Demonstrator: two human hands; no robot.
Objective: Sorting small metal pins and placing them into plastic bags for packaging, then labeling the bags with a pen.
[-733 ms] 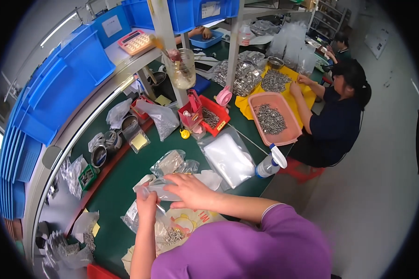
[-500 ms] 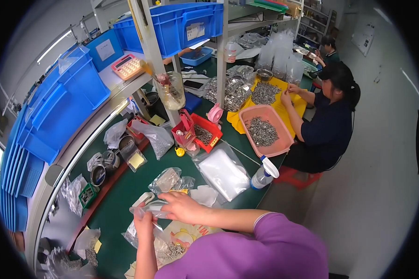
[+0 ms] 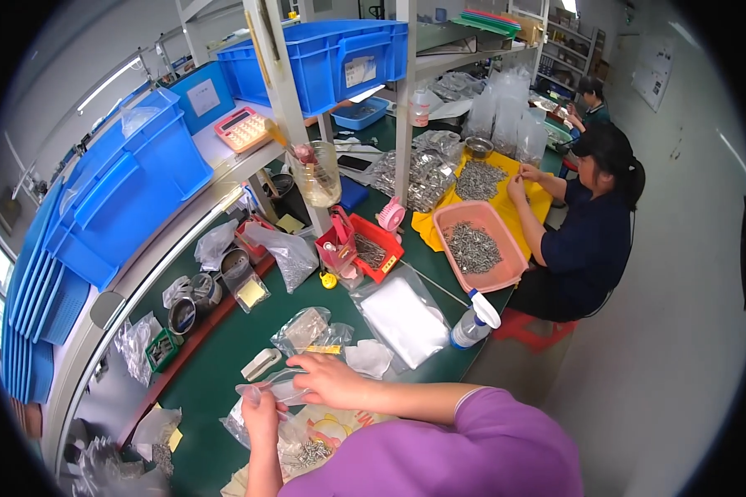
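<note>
Between my hands is a clear plastic bag (image 3: 287, 386). My left hand (image 3: 261, 418) is closed on its near left side, with the fingers wrapped round the film. My right hand (image 3: 333, 381) reaches across from the right and grips the bag's right edge. Below my hands a pile of small metal pins (image 3: 311, 454) lies on a printed cream cloth (image 3: 352, 421). Just beyond the bag is a white stapler-like tool (image 3: 262, 364). Farther off lie filled clear bags (image 3: 305, 328) with a yellow label.
A stack of clear bags (image 3: 402, 319) and a spray bottle (image 3: 474, 321) stand to the right. Red bin (image 3: 377, 240), pink basin (image 3: 510, 269) of metal parts and a seated co-worker (image 3: 593, 224) are beyond. Blue crates (image 3: 133, 195) fill the left shelf, beside a metal post (image 3: 286, 108).
The whole view has shifted slightly, so the scene sits a little lower and to the right. My hands stay at the bag, my right fingers slightly moved.
</note>
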